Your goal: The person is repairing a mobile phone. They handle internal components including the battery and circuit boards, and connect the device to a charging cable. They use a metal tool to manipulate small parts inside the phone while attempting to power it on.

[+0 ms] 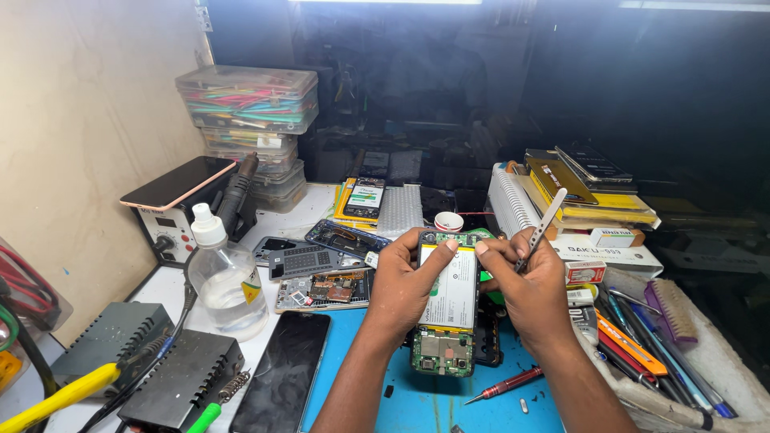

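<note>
With your left hand (401, 290) gripping the opened black smartphone with its white-and-yellow battery and green circuit board (446, 309) just above the blue work mat (417, 405), keep your right hand (525, 289), pinching the slim metal tweezers (542, 228), pressing its thumb gently at the phone's top edge.

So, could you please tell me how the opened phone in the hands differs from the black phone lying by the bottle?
The opened phone is held up by the left hand and right hand; the black phone lies flat on the bench. The opened phone shows its battery and green circuit boards; the black phone shows only a dark glossy face. Both are slim rectangles, lying roughly lengthwise.
</note>
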